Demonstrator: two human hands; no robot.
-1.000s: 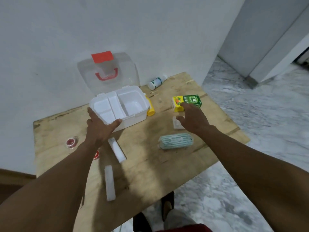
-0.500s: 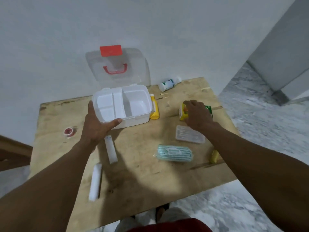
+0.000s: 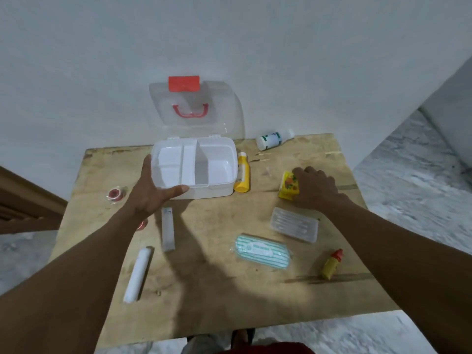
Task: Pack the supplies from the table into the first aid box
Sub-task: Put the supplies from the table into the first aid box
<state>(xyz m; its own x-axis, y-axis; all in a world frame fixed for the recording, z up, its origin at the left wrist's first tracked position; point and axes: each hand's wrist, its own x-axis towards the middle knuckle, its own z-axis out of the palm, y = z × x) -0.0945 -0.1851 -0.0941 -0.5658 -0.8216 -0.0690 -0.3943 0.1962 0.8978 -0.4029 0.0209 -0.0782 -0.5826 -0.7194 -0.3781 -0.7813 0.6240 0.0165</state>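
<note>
The white first aid box (image 3: 219, 190) stands open at the back of the wooden table (image 3: 204, 290), its clear lid (image 3: 224, 108) with red handle leaning on the wall. My left hand (image 3: 150, 192) grips the box's front left corner, thumb along the front rim. My right hand (image 3: 314, 187) curls over a yellow carton (image 3: 288, 185) to the right of the box. A yellow bottle (image 3: 242, 172) lies against the box's right side. A clear swab case (image 3: 293, 227), a green striped packet (image 3: 261, 251) and a small yellow dropper bottle (image 3: 332, 264) lie nearer me.
A white bottle (image 3: 273, 140) lies at the back by the wall. Two white rolls (image 3: 167, 228) (image 3: 136, 274) lie left of centre. Red tape rolls (image 3: 115, 194) sit at the left. Marble floor surrounds the table, and a step rises at the right.
My right hand reached to the yellow carton and closed over it. The left hand has kept its hold on the box. The view shifted, showing more of the table's right side.
</note>
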